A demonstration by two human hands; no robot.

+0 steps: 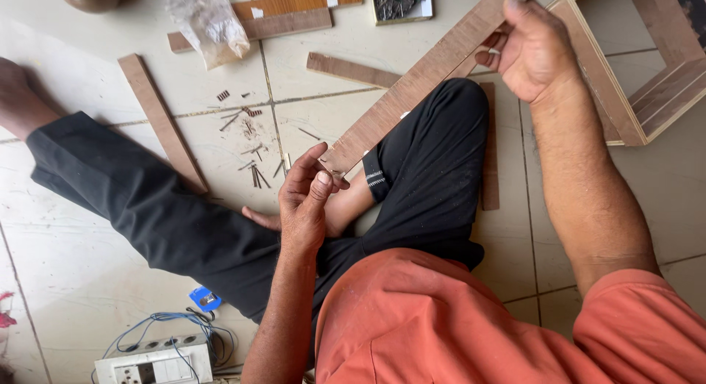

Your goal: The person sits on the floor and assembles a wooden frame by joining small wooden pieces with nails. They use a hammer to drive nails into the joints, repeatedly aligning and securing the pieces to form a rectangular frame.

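Pale floor tiles [88,230] lie under me, nails [254,171] scattered there. My left hand [307,200] pinches the near end of a long brown wooden strip [419,83]; my right hand [533,49] grips its far end above my knee. I seem to be checking it; next needs steady alignment.

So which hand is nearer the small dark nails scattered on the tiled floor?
Left. The left hand pinches the long wooden strip's lower end, just right of the small dark nails; the right hand holds the upper end, far off.
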